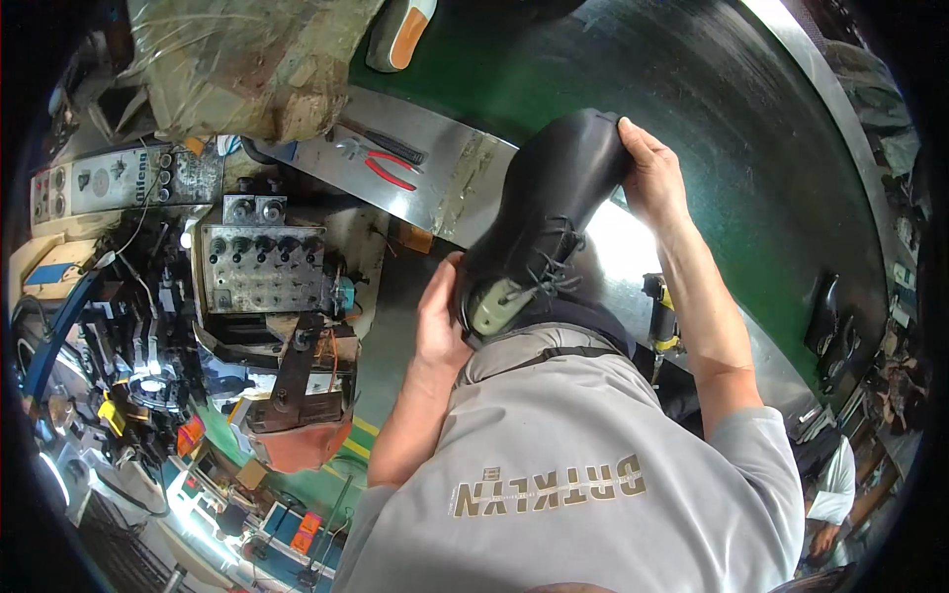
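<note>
A black laced shoe [561,173] lies aslant in the upper middle of the frame, toe toward the top and opening toward the bottom, with a green last [494,306] showing inside and loose laces [544,275] at its throat. The left hand [442,314], at centre left, has its grip curved around the heel end; the right hand [652,176], right of the toe, has its grip closed on the toe edge between thumb and fingers. Behind the shoe spreads a dark green, metal-edged desk [732,138]. Red-handled pliers [390,170] lie on its silver strip at upper left of centre, beside a dark-handled tool [395,147]. A yellow-and-black power tool [662,318] shows right of centre, and a knobbed control box [262,265] stands at left.
</note>
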A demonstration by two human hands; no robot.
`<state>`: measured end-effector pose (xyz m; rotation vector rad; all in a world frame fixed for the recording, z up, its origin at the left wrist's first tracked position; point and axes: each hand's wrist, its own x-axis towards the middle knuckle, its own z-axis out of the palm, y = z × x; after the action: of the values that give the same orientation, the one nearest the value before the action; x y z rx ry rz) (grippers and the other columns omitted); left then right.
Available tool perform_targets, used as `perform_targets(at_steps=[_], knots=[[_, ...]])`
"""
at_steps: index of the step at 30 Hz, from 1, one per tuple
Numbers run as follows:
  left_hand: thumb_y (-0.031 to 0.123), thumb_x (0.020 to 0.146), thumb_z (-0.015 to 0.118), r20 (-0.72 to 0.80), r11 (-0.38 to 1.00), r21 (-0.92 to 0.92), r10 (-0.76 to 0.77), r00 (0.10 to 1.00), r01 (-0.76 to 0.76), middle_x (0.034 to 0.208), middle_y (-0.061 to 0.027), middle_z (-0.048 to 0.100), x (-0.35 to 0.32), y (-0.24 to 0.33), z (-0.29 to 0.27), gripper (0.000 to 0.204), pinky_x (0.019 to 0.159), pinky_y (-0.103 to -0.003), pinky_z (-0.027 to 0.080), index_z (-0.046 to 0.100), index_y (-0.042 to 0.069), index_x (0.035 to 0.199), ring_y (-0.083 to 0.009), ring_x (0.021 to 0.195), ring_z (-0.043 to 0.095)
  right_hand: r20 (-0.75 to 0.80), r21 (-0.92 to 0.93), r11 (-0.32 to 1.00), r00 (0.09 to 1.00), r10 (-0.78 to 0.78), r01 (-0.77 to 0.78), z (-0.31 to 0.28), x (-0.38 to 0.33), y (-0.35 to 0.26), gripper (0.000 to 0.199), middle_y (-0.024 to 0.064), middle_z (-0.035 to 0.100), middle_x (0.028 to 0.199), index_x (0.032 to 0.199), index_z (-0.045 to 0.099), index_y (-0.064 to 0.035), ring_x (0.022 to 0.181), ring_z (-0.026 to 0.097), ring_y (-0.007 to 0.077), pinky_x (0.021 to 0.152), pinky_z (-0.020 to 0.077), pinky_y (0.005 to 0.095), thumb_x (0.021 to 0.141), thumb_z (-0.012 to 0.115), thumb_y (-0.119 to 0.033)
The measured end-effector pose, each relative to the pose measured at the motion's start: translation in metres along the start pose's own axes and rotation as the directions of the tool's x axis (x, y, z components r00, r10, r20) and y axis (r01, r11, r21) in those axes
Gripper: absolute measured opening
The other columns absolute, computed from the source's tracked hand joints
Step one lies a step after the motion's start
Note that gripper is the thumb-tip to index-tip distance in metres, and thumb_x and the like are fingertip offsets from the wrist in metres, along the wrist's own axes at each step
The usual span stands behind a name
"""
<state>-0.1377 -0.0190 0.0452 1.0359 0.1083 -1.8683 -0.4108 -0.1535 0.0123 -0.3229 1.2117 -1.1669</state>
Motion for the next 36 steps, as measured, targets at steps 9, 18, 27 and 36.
perform_targets(at_steps=[9, 18, 27, 36], knots=[[0.031, 0.095, 0.061, 0.129, 0.937, 0.346, -0.094, 0.987, 0.044, 0.098, -0.0017, 0.061, -0.007, 0.038, -0.001, 0.033, 0.082, -0.028, 0.048, 0.058, 0.001, 0.109, -0.0108, 0.091, 0.057, 0.269, -0.28, 0.954, 0.945, 0.185, -0.107, 0.08, -0.025, 0.007, 0.03, 0.006, 0.07, 0.09, 0.1, 0.07, -0.0003, 0.08, 0.064, 0.0126, 0.078, 0.0506, 0.0277, 0.092, 0.065, -0.029], [0.024, 0.101, 0.053, -0.122, 0.55, 0.736, 0.681, 0.722, -0.394, 0.067, 0.0069, 0.039, -0.077, 0.076, -0.046, 0.036, 0.054, -0.024, 0.03, 0.048, 0.002, 0.073, -0.0043, 0.064, 0.032, 0.368, -0.329, 0.944, 0.924, 0.101, 0.028, 0.234, -0.077, 0.085, 0.028, -0.0048, 0.058, 0.074, 0.082, 0.063, -0.005, 0.066, 0.048, 0.0035, 0.061, 0.0409, 0.021, 0.097, 0.06, -0.028], [0.027, 0.101, 0.053, -0.367, 0.599, 0.491, 0.8, 0.474, -0.632, 0.074, 0.0051, 0.053, -0.201, 0.177, -0.134, 0.033, 0.06, -0.022, 0.035, 0.061, -0.001, 0.084, -0.0034, 0.068, 0.041, 0.744, -0.302, 0.949, 0.644, 0.179, 0.085, 0.426, -0.17, 0.154, 0.031, -0.0011, 0.064, 0.086, 0.097, 0.064, -0.0045, 0.078, 0.055, 0.0049, 0.073, 0.0449, 0.0225, 0.1, 0.053, -0.033], [0.022, 0.1, 0.052, -0.512, 0.436, 0.407, 0.837, 0.195, -0.803, 0.095, -0.0012, 0.064, -0.303, 0.253, -0.234, 0.029, 0.078, -0.024, 0.044, 0.063, -0.004, 0.109, -0.0095, 0.083, 0.054, 0.88, -0.272, 0.96, 0.389, 0.274, -0.062, 0.553, -0.261, 0.262, 0.032, 0.0089, 0.062, 0.111, 0.119, 0.056, -0.0017, 0.102, 0.058, 0.0149, 0.094, 0.0466, 0.0322, 0.102, 0.047, -0.028]])
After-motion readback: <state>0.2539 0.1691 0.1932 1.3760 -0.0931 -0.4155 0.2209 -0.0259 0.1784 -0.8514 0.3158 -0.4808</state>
